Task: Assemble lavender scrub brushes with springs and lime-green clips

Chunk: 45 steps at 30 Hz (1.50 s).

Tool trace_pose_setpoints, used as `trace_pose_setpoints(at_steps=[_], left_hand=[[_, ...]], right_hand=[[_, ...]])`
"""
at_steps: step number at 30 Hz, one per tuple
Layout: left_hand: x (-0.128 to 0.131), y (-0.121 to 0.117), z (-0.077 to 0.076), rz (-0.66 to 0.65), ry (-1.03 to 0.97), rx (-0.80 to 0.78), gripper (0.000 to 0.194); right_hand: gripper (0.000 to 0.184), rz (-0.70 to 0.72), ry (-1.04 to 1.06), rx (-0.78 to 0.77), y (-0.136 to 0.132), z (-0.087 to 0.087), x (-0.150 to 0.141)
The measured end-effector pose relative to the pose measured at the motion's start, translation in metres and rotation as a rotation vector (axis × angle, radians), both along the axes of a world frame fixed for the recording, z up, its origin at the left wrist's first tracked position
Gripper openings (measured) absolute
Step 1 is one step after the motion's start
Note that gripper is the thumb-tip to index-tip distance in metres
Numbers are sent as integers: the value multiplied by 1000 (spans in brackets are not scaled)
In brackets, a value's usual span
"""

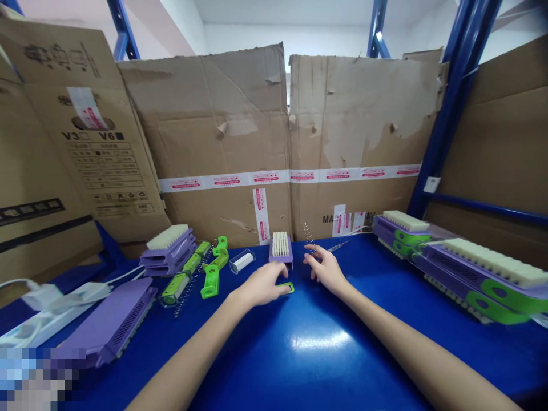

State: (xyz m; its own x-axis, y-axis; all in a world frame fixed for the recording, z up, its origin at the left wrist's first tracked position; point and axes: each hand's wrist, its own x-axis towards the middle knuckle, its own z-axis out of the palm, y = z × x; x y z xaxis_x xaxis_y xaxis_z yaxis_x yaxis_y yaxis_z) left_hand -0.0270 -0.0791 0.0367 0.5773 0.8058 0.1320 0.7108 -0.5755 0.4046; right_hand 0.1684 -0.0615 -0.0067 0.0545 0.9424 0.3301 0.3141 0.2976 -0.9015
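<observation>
My left hand is closed on a small green plastic part, which sticks out past the thumb. Just beyond those fingers stands a small purple block with cream bristle-like rows. A thin metal coil spring rises tilted from the pinched fingers of my right hand. Behind that hand, a thin clear-handled tool lies on the blue table. Left of my left hand lies a clear box with a white piece inside.
Green plastic parts and loose springs lie at left. Stacked purple blocks, a purple housing and a white power strip are farther left. Purple-and-green assemblies stand at right. Cardboard walls the back.
</observation>
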Motion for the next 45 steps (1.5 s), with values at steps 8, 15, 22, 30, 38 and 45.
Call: trace_pose_setpoints(at_steps=[8,15,22,30,38,45], left_hand=[[7,4,-15,52,117,36,24],[20,22,-19,40,33,43,19],[33,34,-21,66,27,158,18],[29,29,-25,91,-193,95,24],[30,23,-31,146,-521,-186,36],[41,21,-41,209,-725,-329,25]], right_hand=[[25,213,419,-309,-9,10,-10],[30,267,596,-355,-10,14,-4],[23,240,674,-358,-5,9,0],[24,254,705,-388,-5,9,-2],[35,250,645,-412,-9,17,-4],[39,314,693,-478,-10,20,-2]])
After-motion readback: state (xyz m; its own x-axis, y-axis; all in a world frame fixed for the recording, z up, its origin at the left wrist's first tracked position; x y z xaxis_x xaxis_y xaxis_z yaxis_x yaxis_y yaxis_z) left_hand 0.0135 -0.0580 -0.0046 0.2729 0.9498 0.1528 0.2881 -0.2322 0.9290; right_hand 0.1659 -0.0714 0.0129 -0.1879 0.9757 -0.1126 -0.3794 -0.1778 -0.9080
